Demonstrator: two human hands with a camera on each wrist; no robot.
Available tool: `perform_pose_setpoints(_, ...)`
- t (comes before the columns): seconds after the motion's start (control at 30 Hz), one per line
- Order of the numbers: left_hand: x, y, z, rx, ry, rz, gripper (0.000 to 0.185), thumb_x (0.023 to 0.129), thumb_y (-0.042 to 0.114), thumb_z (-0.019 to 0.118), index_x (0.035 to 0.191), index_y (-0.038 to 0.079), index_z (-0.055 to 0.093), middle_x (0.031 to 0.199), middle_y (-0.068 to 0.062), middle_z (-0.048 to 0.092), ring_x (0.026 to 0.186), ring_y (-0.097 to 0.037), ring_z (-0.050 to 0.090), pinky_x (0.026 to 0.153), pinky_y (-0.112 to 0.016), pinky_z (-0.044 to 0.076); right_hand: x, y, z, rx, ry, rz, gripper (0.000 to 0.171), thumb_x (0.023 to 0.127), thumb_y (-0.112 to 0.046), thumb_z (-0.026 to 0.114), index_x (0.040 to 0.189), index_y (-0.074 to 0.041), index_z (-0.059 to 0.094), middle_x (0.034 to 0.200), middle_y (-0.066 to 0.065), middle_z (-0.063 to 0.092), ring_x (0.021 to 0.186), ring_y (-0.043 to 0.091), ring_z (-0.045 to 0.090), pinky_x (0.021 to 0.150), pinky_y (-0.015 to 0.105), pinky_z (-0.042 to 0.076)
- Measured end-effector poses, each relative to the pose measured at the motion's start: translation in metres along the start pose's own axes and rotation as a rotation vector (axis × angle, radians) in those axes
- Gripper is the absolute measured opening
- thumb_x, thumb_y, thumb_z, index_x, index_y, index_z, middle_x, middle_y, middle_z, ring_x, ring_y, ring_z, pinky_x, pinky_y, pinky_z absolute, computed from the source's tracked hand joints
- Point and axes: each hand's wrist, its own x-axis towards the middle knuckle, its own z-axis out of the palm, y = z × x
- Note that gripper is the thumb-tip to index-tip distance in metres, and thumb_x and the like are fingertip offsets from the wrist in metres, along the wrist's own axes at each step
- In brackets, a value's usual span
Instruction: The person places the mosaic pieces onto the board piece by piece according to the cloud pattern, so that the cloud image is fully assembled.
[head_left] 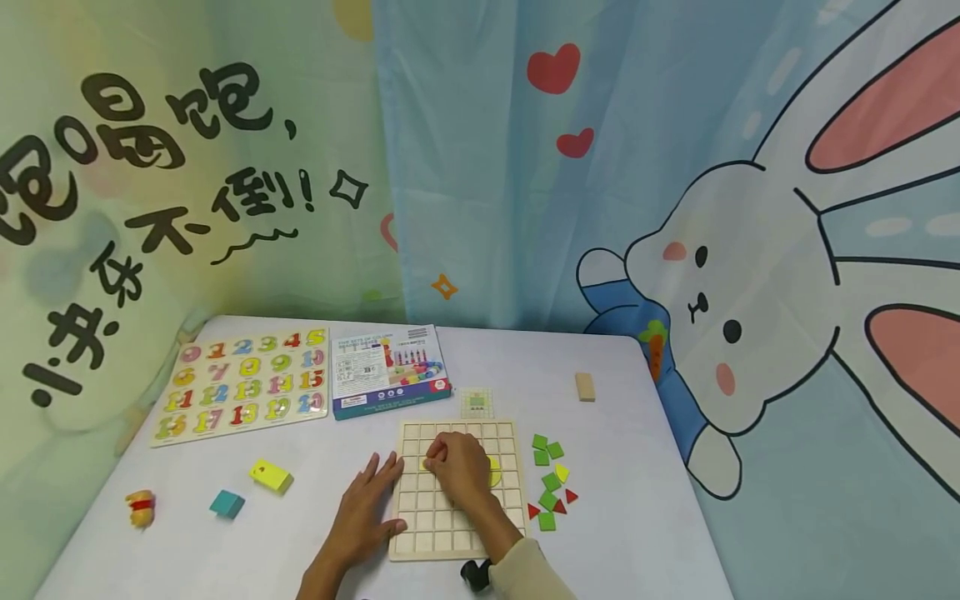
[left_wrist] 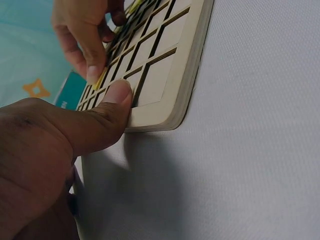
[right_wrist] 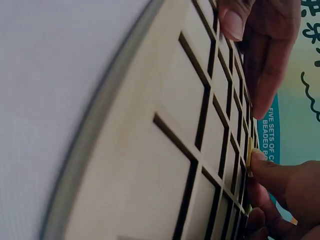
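Note:
A wooden grid board (head_left: pixel 435 546) lies on the white table in the head view. My left hand (head_left: pixel 365 512) rests at its left edge with fingers spread; in the left wrist view the thumb (left_wrist: pixel 117 95) touches the board's rim (left_wrist: pixel 172 107). Over the upper part of the grid, my right hand (head_left: pixel 459 468) pinches a small yellow piece (head_left: pixel 424 464). That yellow piece (right_wrist: pixel 250 156) shows beneath the thumb in the right wrist view, down at the grid. Another yellow shape (head_left: pixel 495 471) sits in the grid just right of the right hand, partly covered by it.
Right of the board lie several green squares (head_left: pixel 547 522), red triangles (head_left: pixel 572 496) and a yellow piece (head_left: pixel 562 473). A pattern card (head_left: pixel 477 403), box (head_left: pixel 390 371) and number board (head_left: pixel 243 383) stand behind. Blocks (head_left: pixel 272 476) and a bear figure (head_left: pixel 141 507) lie left, a wooden block (head_left: pixel 585 387) right.

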Motion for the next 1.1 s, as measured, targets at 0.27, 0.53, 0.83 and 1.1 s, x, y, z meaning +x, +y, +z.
perform_pose_setpoints(0.27,-0.001,0.000,0.000,0.011,-0.008,0.002,0.092,0.076,0.010,0.093,0.157,0.008,0.051,0.169,-0.012,0.043,0.161,-0.047,0.027,0.130,-0.069,0.022,-0.007,0.006,-0.011,0.063,-0.032,-0.016,0.015,0.083,-0.020,0.091,0.094,-0.023,0.081,0.082,-0.011,0.072,0.082,0.006,0.061,0.069,0.026,0.049)
perform_pose_setpoints(0.53,-0.001,0.005,-0.002,0.015,-0.030,-0.021,0.093,0.076,0.012,0.094,0.158,0.011,0.050,0.170,-0.011,0.042,0.162,-0.046,0.025,0.130,-0.070,0.021,-0.032,0.041,-0.057,0.202,0.176,0.120,0.025,0.082,-0.018,0.093,0.104,-0.019,0.081,0.087,-0.004,0.076,0.066,0.007,0.057,0.057,0.021,0.045)
perform_pose_setpoints(0.83,-0.002,0.005,-0.002,0.033,-0.026,-0.027,0.094,0.075,0.013,0.094,0.158,0.011,0.050,0.170,-0.011,0.042,0.162,-0.047,0.025,0.130,-0.070,0.022,-0.055,0.108,-0.104,0.005,0.325,0.392,0.032,0.079,-0.016,0.093,0.107,-0.011,0.078,0.097,0.010,0.070,0.089,0.026,0.063,0.065,0.032,0.043)
perform_pose_setpoints(1.1,-0.002,0.003,-0.001,0.030,-0.027,-0.028,0.094,0.075,0.013,0.094,0.159,0.012,0.050,0.171,-0.010,0.041,0.162,-0.045,0.025,0.131,-0.068,0.021,-0.056,0.129,-0.105,-0.021,0.290,0.446,0.019,0.084,-0.012,0.089,0.097,-0.008,0.075,0.089,0.009,0.061,0.080,0.023,0.057,0.061,0.030,0.039)
